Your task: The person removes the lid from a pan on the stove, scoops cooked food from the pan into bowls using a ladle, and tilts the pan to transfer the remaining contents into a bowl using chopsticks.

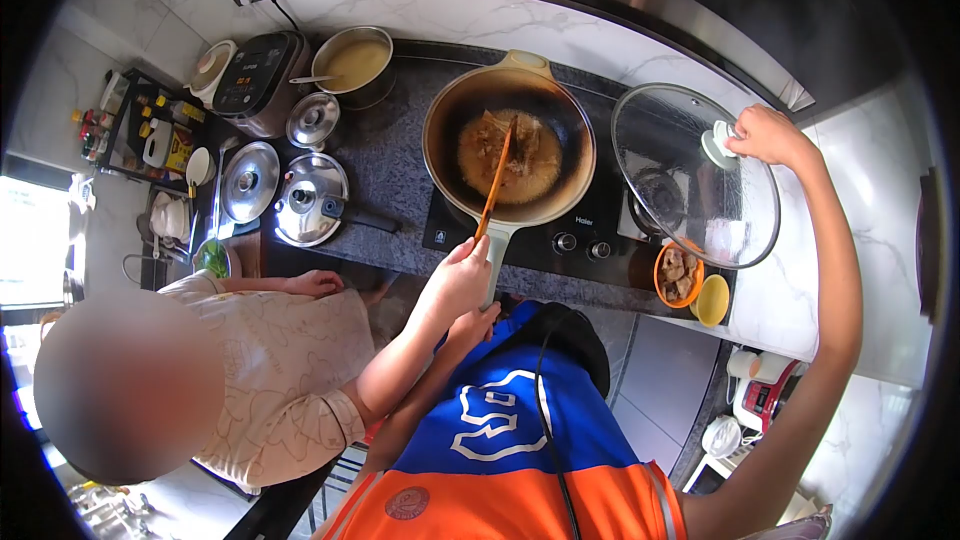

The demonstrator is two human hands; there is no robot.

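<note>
My right hand (pixel 768 135) grips the pale knob of a large glass lid (pixel 655 155), which is held up on its side at the right of the stove. My left hand (pixel 474 326) is closed around the pale handle (pixel 496 265) of a deep wok (pixel 437 145). Brown liquid with bits in it (pixel 530 175) covers the wok's bottom. Another person's hand (pixel 462 275), just above mine, holds a long wooden stirring tool (pixel 494 190) whose far end is in the liquid. Part of my left hand is hidden behind that person's arm.
An orange bowl of meat pieces (pixel 679 275) and a yellow bowl (pixel 711 301) stand at the counter's front right. Left of the wok are a pot (pixel 355 90), a rice cooker (pixel 262 85) and several metal lids (pixel 311 198). The other person (pixel 290 370) stands close on my left.
</note>
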